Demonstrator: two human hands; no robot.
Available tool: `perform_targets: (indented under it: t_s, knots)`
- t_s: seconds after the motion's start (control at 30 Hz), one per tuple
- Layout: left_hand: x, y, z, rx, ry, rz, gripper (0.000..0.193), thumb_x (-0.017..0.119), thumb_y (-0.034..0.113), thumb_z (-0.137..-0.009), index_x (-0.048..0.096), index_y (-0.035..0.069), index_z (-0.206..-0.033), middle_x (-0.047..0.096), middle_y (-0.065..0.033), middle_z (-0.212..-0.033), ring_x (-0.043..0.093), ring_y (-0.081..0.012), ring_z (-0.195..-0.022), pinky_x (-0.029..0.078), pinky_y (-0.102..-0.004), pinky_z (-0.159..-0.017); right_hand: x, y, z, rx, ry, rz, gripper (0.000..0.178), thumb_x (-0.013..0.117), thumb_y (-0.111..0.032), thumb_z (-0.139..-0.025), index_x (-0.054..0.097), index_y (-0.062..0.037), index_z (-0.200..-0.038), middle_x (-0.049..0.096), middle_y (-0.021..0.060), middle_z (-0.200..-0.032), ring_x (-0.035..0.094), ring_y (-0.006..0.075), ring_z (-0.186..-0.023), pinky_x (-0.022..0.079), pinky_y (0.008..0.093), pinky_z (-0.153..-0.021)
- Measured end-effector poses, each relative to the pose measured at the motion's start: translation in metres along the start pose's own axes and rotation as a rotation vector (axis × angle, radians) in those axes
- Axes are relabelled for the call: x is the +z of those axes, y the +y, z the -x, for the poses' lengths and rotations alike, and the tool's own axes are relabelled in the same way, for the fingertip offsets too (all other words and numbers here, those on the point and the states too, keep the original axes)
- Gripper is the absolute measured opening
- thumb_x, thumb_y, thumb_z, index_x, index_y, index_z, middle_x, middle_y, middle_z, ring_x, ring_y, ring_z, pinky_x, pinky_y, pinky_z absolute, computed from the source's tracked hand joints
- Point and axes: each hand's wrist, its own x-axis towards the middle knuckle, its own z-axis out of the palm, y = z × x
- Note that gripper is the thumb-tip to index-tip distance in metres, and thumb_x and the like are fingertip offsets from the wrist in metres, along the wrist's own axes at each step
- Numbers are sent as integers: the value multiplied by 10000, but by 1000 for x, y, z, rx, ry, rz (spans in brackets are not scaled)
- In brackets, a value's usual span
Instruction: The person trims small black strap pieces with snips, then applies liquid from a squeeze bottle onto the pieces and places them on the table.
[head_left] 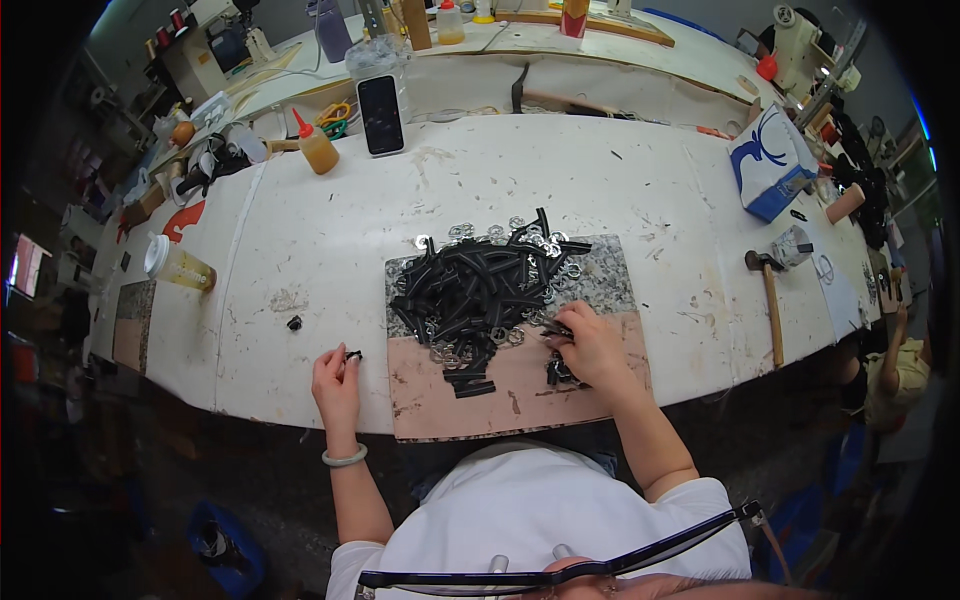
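A pile of short black strips (470,285) lies on a speckled stone slab (610,270), with shiny silver metal rings (455,352) scattered among it. The slab's near part is covered by a pinkish sheet (430,400). Left of the slab, my left hand (336,388) pinches a small black piece (353,355), perhaps a folded strip. My right hand (595,347), at the pile's right edge, has its fingers closed on a dark strip, partly hidden by them. Just below that hand sits a small cluster of black pieces with metal (562,373). Another small black piece (294,323) rests on the table farther left.
A phone (381,115) stands upright at the back, beside a red-tipped glue bottle (318,150). At left is a lidded drink cup (180,264). On the right lie a hammer (773,310) and a blue-and-white box (770,165). Another person (897,370) is at far right.
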Motion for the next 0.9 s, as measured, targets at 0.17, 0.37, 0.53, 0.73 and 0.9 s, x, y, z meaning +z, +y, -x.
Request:
perform_targets:
  t_s: [0.17,0.37,0.53,0.73,0.9]
  knots:
    - [9,68,29,204,130,-18,365,614,100,-816,523,19,-1160,503,-92,-1046,488,-98,-670,430,-215,-583,-16,-23,3,295,-84,-523,262,693,-45,-695,598,-37,-939,578,-7,-732,545,74,-635,408,210,-544]
    - [66,140,85,-123,-737,994,294,592,5,-812,558,-3,-1104,580,-50,-949,566,-95,-849,503,-206,-672,-19,-74,16,431,-86,-1255,190,690,-53,-735,608,-21,-903,593,-7,-706,505,25,-578,331,150,-458]
    - [66,137,89,-103,-750,901,216,596,18,-813,592,-31,-1023,592,-66,-922,606,-123,-787,526,-218,-633,-23,-69,30,393,-121,-1297,160,647,-36,-778,602,20,-922,597,26,-776,529,55,-673,422,186,-619]
    - [62,136,90,-188,-814,888,206,587,28,-824,584,-42,-1018,625,-101,-913,626,-152,-793,532,-228,-640,-23,-59,38,530,-263,-1322,121,637,-74,-789,611,8,-873,533,-17,-639,416,23,-495,284,179,-433]
    - [61,134,96,-207,-831,889,248,588,37,-825,555,-51,-1054,626,-117,-909,632,-170,-802,538,-248,-655,-18,-55,41,602,-321,-1528,83,607,-18,-770,592,21,-841,482,-8,-563,372,41,-431,258,193,-399]
